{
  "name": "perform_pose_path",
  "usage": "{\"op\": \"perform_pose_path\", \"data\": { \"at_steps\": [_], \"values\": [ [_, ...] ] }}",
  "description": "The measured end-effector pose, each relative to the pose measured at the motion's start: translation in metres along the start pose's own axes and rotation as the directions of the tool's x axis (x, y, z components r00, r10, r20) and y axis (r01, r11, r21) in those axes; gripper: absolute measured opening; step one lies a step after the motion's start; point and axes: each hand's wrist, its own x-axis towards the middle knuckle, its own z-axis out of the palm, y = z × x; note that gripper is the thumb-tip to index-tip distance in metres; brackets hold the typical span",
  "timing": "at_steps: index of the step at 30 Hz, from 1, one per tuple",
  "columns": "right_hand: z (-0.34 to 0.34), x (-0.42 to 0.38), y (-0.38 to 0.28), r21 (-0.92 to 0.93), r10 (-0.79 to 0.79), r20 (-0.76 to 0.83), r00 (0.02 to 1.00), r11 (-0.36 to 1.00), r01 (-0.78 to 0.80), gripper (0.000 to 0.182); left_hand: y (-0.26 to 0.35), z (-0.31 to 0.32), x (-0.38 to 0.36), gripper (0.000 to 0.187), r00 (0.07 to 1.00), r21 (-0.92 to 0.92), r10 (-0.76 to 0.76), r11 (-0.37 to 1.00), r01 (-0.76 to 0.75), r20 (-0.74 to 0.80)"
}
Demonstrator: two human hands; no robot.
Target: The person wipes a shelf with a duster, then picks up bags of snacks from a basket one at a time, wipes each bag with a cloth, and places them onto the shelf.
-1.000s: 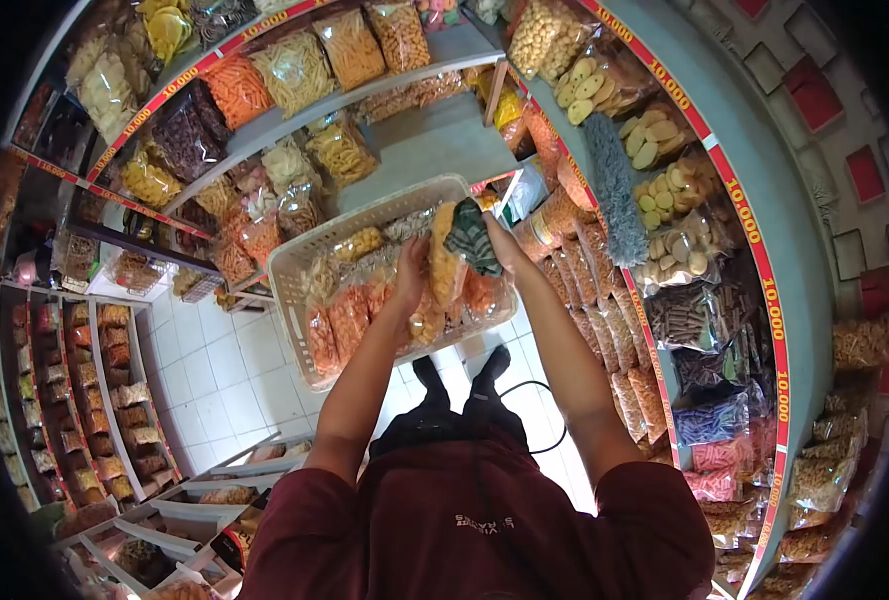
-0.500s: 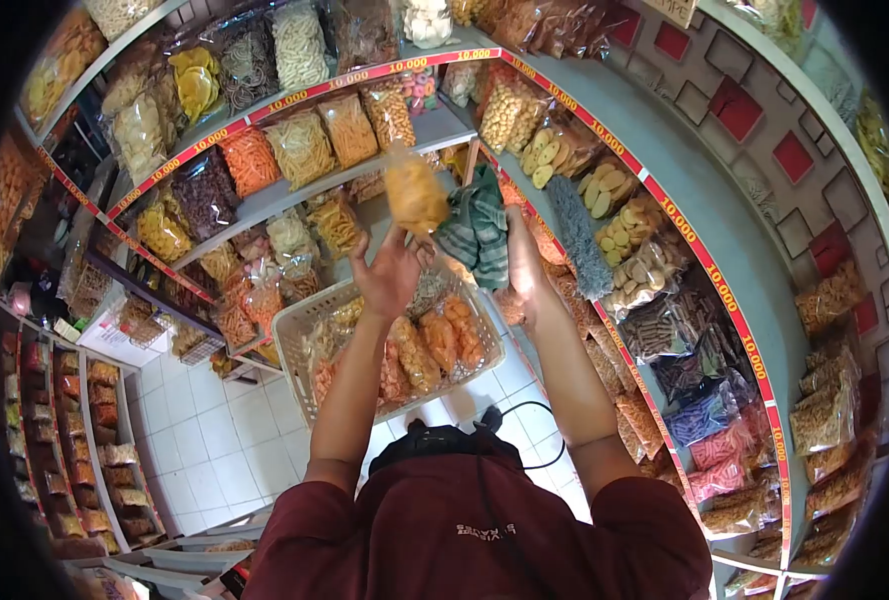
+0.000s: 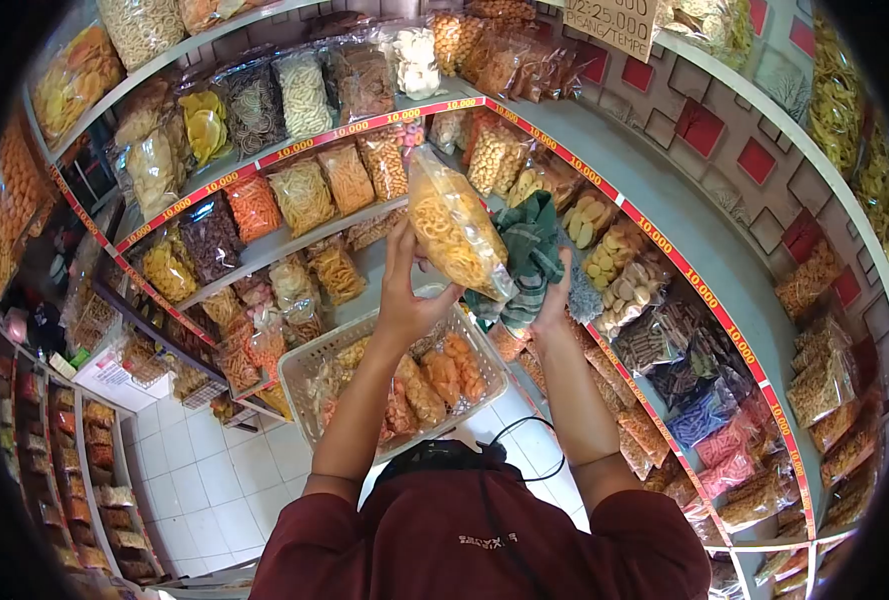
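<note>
— What takes up most of the room from where you stand?
— Shelves [image 3: 705,240], curving round on both sides; packs [image 3: 253,205] line them in rows, and a red strip [image 3: 700,285] printed 10.000 runs along the edge; below lies the white tiled floor [image 3: 205,470]

— And the person?
— In a dark red shirt [image 3: 480,540], both arms stretched forward; below the left forearm sits a pale basket [image 3: 291,385], with wrapped snacks [image 3: 458,368] inside; what it rests on, I can't see

— Where's the bag [image 3: 455,235], then?
— Up off the basket, near its far edge, in front of the shelves; it's clear plastic with yellow-orange curls in it, and it tilts, lower end to the right

— What's that green thing?
— A checked cloth [image 3: 533,245], bunched just beside the bag; whether the two touch, I can't tell

— And the hands?
— The left hand [image 3: 410,300] is grasping the bag, fingers along its side, thumb by the bottom; the right hand [image 3: 553,300] is clutching the cloth

— Anything smaller?
— A handwritten card [image 3: 610,25] up top, reading PISANG/TEMPE; also a bit of grey duster [image 3: 583,285] by the right hand, mostly hidden
</note>
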Motion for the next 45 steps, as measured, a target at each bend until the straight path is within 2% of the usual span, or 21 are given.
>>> {"op": "perform_pose_path", "data": {
  "at_steps": [3,4,6,10,13,16,20,22,23,24,25,26,29,31,32,33,35,37,41,44,45],
  "values": [
    [0.004,-0.003,-0.005,0.034,-0.065,0.118,0.991,0.998,0.061,0.060,0.005,-0.004,0.005,0.097,0.997,0.118,0.077,0.990,-0.077,0.002],
    [0.010,-0.004,-0.008,-0.031,-0.085,0.090,0.992,0.996,0.088,0.059,0.007,-0.004,0.006,0.098,0.995,0.142,0.102,0.985,-0.101,0.002],
    [0.008,0.000,-0.011,0.016,-0.077,0.129,0.989,0.997,0.075,0.057,0.009,-0.004,0.009,0.099,0.991,0.128,0.131,0.983,-0.128,-0.012],
    [-0.017,0.011,-0.007,0.322,-0.036,0.317,0.948,0.944,-0.072,0.054,0.007,-0.003,0.011,0.100,0.991,0.121,0.135,0.984,-0.132,-0.013],
    [-0.020,0.013,-0.005,0.335,-0.049,0.285,0.957,0.941,-0.052,0.054,0.006,-0.003,0.013,0.100,0.989,0.100,0.147,0.984,-0.145,-0.012],
    [-0.005,0.012,-0.008,0.192,-0.058,0.116,0.992,0.981,0.035,0.057,0.004,-0.005,0.013,0.101,0.989,0.113,0.150,0.983,-0.148,-0.009],
    [0.059,0.001,-0.022,0.065,-0.040,-0.140,0.989,0.997,0.049,0.051,0.013,-0.012,0.021,0.093,0.971,0.361,0.237,0.909,-0.207,-0.038],
    [0.046,0.003,-0.018,0.018,-0.014,-0.023,1.000,1.000,0.015,0.053,0.015,-0.013,0.028,0.085,0.953,0.404,0.286,0.887,-0.224,-0.099],
    [0.040,0.003,-0.018,-0.006,0.001,0.033,0.999,1.000,0.000,0.054,0.007,-0.009,0.027,0.080,0.980,0.124,0.137,0.985,-0.119,-0.144],
    [0.039,0.005,-0.021,-0.059,0.067,0.094,0.993,0.996,-0.062,0.050,0.009,-0.006,0.032,0.075,0.990,-0.170,-0.022,0.986,-0.002,-0.142],
    [0.034,0.007,-0.024,-0.108,0.107,0.104,0.989,0.990,-0.096,0.048,0.013,-0.004,0.036,0.071,0.980,-0.447,-0.173,0.888,0.113,-0.096],
    [0.026,0.009,-0.026,-0.158,0.146,0.113,0.983,0.979,-0.128,0.046,0.025,0.002,0.030,0.063,0.947,-0.693,-0.320,0.678,0.248,0.025],
    [0.017,0.018,-0.016,-0.518,0.060,-0.096,0.994,0.849,-0.101,0.043,0.019,-0.005,0.038,0.062,0.808,-0.825,-0.491,0.268,0.497,0.327],
    [0.044,0.015,-0.024,-0.699,-0.025,-0.150,0.988,0.709,-0.088,0.043,0.006,-0.006,0.039,0.063,0.787,-0.824,-0.485,0.208,0.528,0.382],
    [0.053,0.009,-0.030,-0.867,-0.083,-0.015,0.996,0.498,0.028,0.041,-0.003,-0.006,0.039,0.063,0.776,-0.821,-0.481,0.179,0.543,0.408],
    [0.056,0.010,-0.033,-0.855,-0.058,-0.031,0.998,0.519,0.003,0.040,-0.005,-0.005,0.040,0.064,0.765,-0.816,-0.475,0.149,0.558,0.436],
    [0.059,0.014,-0.035,-0.829,-0.004,-0.063,0.998,0.557,-0.050,0.039,-0.005,-0.004,0.038,0.061,0.774,-0.853,-0.361,-0.191,0.486,0.521],
    [0.047,0.016,-0.029,-0.828,-0.054,-0.071,0.996,0.559,-0.029,0.037,-0.011,-0.002,0.035,0.061,0.818,-0.771,-0.185,-0.495,0.402,0.545],
    [0.062,0.009,-0.033,-0.744,-0.059,-0.027,0.998,0.668,0.019,0.037,-0.019,-0.003,0.031,0.060,0.790,-0.799,-0.263,-0.437,0.414,0.554],
    [0.061,0.007,-0.035,-0.699,-0.037,0.009,0.999,0.715,0.033,0.041,-0.008,-0.004,0.032,0.060,0.776,-0.871,-0.399,-0.261,0.416,0.489],
    [0.063,0.007,-0.036,-0.667,-0.021,0.082,0.996,0.742,0.070,0.043,-0.008,-0.004,0.031,0.060,0.768,-0.883,-0.437,-0.192,0.429,0.468]
  ]
}}
